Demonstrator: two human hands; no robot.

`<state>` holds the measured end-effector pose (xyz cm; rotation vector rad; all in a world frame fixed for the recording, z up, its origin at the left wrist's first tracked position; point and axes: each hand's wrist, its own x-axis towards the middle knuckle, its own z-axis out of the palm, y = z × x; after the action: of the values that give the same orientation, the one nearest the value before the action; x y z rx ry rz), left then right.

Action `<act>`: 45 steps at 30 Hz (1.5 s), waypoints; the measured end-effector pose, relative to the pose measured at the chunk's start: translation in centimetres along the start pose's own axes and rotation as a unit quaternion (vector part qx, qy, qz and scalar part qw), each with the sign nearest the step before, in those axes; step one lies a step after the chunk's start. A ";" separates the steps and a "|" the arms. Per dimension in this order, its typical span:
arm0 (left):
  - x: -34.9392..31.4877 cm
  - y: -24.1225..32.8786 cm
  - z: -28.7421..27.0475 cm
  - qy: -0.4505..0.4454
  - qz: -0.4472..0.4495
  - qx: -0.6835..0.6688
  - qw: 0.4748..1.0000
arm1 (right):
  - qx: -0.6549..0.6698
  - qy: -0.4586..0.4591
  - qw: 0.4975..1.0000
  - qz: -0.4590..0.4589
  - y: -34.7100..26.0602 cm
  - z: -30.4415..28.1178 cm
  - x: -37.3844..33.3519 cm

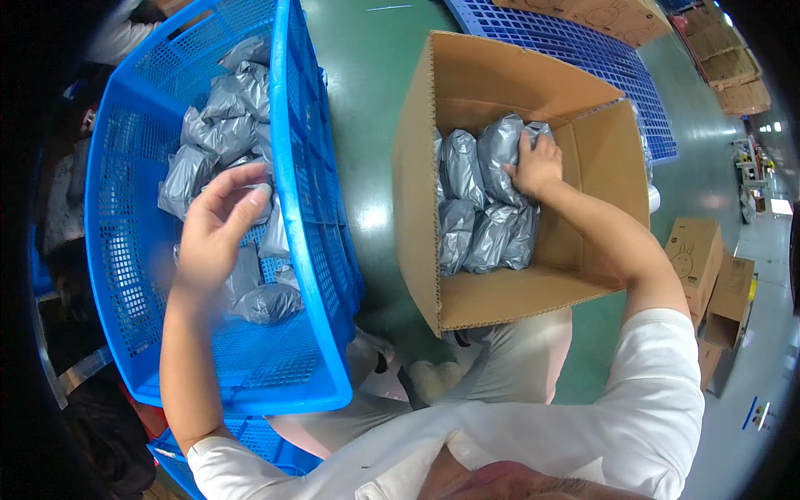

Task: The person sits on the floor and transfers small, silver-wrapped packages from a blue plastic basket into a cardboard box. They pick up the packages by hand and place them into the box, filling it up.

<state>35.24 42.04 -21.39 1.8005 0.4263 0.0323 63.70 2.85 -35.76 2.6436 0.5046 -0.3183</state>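
Note:
My left hand (221, 218) hovers over a blue plastic crate (321, 208), its thumb and fingers apart with nothing visible between them. Below and beyond it, several grey plastic-wrapped packages (225, 137) lie heaped in the crate. To the right, an open cardboard box (583, 250) holds more grey packages (497, 237) set side by side in rows. My right hand (540, 162) reaches inside, its fingers bent over a grey package (537, 129) at the far end of the row. Its thumb rests against the neighbouring package (500, 154); part of the gripped one is hidden beneath the hand.
A blue grid pallet (575, 50) lies on the green floor beyond the box, with a carton (600, 18) on it. More cartons (696, 254) stand at the right. Another blue crate (267, 437) shows beneath the near side of the first one.

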 end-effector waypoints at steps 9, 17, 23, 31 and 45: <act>0.9 -19.3 -9.6 -0.002 -0.107 0.487 0.867 | 0.046 -0.052 0.992 -0.102 -0.4 -0.4 2.1; 4.9 -30.6 -8.7 -0.164 -0.310 0.575 0.739 | -0.004 -0.055 0.984 -0.169 -1.9 -5.4 -2.2; 12.8 -33.0 -5.8 -0.004 -0.072 0.784 0.616 | 0.152 -0.013 0.959 -0.240 -0.8 -9.6 -6.3; 15.3 -37.2 -7.9 -0.102 -0.227 0.698 0.671 | 0.173 -0.020 0.969 -0.175 4.5 -8.8 -6.5; -2.8 -5.2 -24.4 0.219 0.037 -0.039 0.974 | 0.641 0.081 0.672 -0.362 1.2 -17.5 -11.3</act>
<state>25.33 64.93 -18.98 1.7276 0.6597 0.4983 56.39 6.29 -16.56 3.5887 2.0453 -0.9676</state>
